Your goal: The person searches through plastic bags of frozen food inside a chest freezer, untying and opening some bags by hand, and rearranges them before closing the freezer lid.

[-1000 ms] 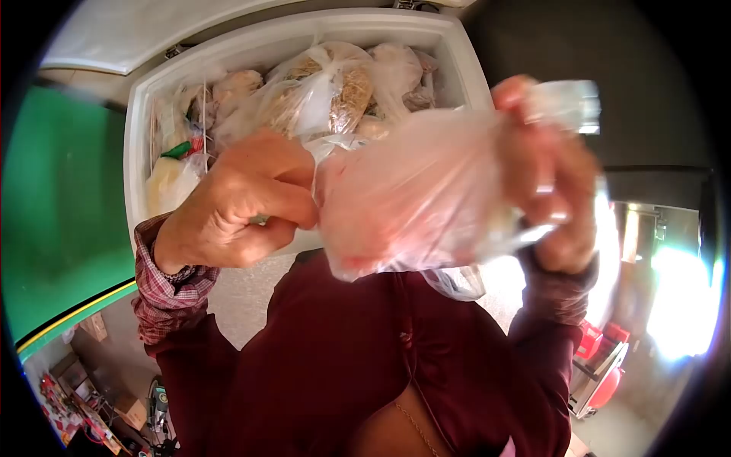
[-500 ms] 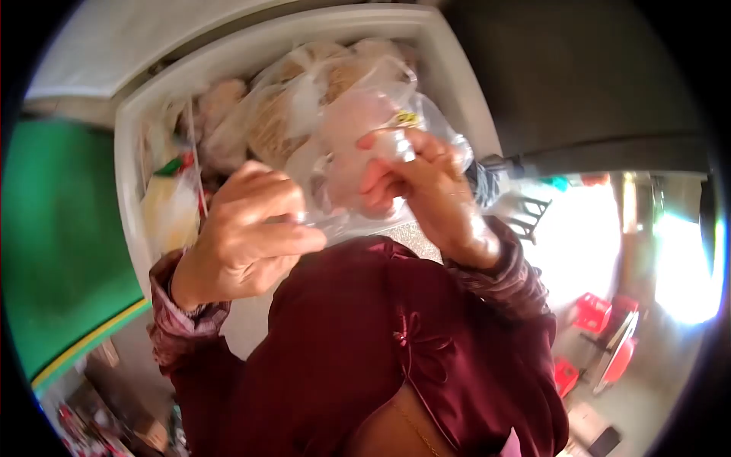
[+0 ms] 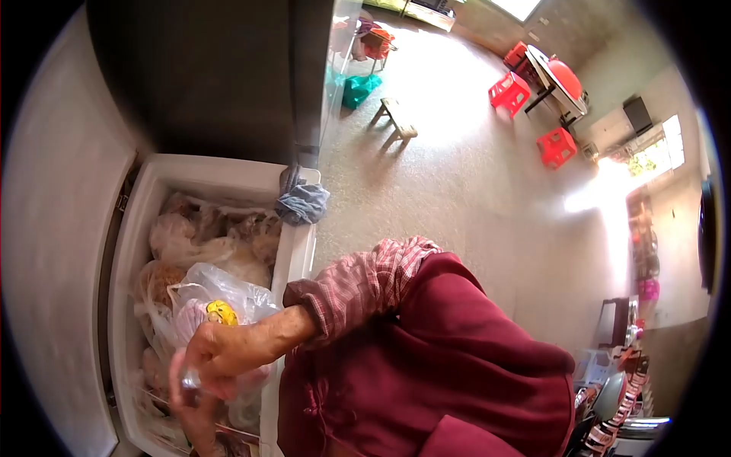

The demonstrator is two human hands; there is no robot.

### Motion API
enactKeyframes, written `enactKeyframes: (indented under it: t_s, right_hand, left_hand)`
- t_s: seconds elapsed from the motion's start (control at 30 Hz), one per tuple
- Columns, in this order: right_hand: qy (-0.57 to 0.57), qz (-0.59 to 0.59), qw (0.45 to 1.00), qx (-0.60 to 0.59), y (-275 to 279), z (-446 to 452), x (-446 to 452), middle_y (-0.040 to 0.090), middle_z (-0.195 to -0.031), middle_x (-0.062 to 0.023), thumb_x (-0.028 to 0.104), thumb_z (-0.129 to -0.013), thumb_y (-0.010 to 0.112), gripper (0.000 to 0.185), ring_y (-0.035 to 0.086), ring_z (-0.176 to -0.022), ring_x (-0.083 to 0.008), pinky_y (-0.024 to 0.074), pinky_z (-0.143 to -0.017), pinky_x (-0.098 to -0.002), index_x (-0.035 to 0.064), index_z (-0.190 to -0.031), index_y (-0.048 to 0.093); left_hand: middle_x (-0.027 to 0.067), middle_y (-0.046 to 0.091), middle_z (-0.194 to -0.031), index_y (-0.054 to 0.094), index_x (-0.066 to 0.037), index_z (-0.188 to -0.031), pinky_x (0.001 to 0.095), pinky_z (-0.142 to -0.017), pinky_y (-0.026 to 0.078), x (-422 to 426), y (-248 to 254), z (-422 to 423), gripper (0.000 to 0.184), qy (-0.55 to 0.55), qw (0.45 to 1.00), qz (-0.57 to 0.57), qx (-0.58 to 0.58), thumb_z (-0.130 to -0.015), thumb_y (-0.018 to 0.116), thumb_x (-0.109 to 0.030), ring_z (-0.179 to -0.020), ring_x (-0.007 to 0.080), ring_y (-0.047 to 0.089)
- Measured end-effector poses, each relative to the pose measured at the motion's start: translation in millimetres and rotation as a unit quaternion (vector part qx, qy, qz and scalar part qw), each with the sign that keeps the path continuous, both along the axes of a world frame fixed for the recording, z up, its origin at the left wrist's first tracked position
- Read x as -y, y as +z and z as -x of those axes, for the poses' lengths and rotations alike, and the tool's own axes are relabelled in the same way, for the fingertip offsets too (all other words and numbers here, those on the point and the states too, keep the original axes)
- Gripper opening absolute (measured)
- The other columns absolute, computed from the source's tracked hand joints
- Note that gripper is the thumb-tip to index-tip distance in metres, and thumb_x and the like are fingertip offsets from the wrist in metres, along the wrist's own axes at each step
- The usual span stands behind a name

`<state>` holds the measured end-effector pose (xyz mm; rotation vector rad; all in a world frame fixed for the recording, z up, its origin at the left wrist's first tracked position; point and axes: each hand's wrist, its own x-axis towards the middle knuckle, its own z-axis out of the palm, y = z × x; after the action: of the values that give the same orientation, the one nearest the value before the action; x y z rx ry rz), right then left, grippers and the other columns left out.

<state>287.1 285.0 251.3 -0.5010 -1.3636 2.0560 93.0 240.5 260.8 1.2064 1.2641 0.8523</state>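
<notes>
An open white chest freezer [image 3: 301, 255] holds several clear bags of food. My right hand [image 3: 221, 354] is over a clear plastic bag [image 3: 217, 282], its fingers closed on a shiny bit of the plastic. A yellow patterned piece [image 3: 221, 312] shows on the bag beside my knuckles, with pinkish contents under the film. My left hand [image 3: 196, 419] is just below, close against the right one. Its fingers are bent round the same plastic, partly hidden and slightly blurred.
A grey-blue cloth [image 3: 302, 202] is tied at the freezer's corner. The raised lid [image 3: 61, 228] stands on the left. A small wooden stool [image 3: 394, 122], red plastic stools [image 3: 509, 94] and a table [image 3: 560, 80] stand across the floor. Assorted household items [image 3: 617, 396] lie at lower right.
My view has turned to the right, so the freezer now sits at left and more of the room shows. My hands have come close together over the bag.
</notes>
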Motion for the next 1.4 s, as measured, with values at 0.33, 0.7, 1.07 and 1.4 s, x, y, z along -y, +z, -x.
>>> enactKeyframes:
  t_s: [0.33,0.7,1.07,1.4]
  right_hand:
    - [-0.048,-0.266,0.961,0.058,-5.0,-10.4,6.1,0.063,-0.066,-0.0134,0.007,-0.079,0.054,0.016,0.064,-0.06,-0.0201,0.0477,-0.052,-0.0306,0.0022,-0.086,0.068]
    - [-0.105,-0.476,0.858,0.162,-27.0,-73.5,18.5,0.064,-0.094,-0.0204,0.029,-0.094,0.048,0.047,0.066,-0.079,-0.0249,0.0566,-0.062,-0.0317,-0.01,-0.121,0.052]
    - [-0.212,-0.533,0.738,0.354,-42.0,-90.4,-26.8,0.062,-0.071,-0.0121,0.028,-0.076,0.075,0.054,0.062,-0.062,-0.0253,0.0496,-0.053,-0.0337,0.0005,-0.119,0.056]
    - [-0.248,-0.383,0.842,0.287,-91.6,-44.7,-91.3,0.065,-0.074,-0.0112,0.01,-0.084,0.061,0.022,0.062,-0.062,-0.0172,0.0487,-0.054,-0.0294,-0.004,-0.101,0.061]
  left_hand:
    - [0.0041,0.056,-0.081,0.057,-0.002,-0.09,0.0255,-0.063,0.04,13.4,-69.2,10.4,0.015,-0.073,0.992,-0.089,-0.054,-0.088,0.057,-0.017,-0.072,0.0126,0.051]
    - [0.0131,0.056,-0.069,0.058,0.002,-0.084,0.0357,-0.055,0.042,3.5,-39.9,7.1,0.011,-0.191,0.932,-0.284,-0.123,-0.076,0.061,-0.004,-0.059,0.03,0.055]
    - [0.0114,0.054,-0.065,0.055,0.001,-0.078,0.0353,-0.053,0.04,0.2,-42.3,-5.5,0.015,-0.245,0.921,-0.28,-0.117,-0.082,0.063,-0.012,-0.056,0.0296,0.051]
    - [0.01,0.051,-0.063,0.056,0.0,-0.075,0.0349,-0.051,0.038,-6.4,-33.6,-11.2,0.019,-0.244,0.917,-0.287,-0.132,-0.083,0.063,-0.015,-0.054,0.0281,0.05]
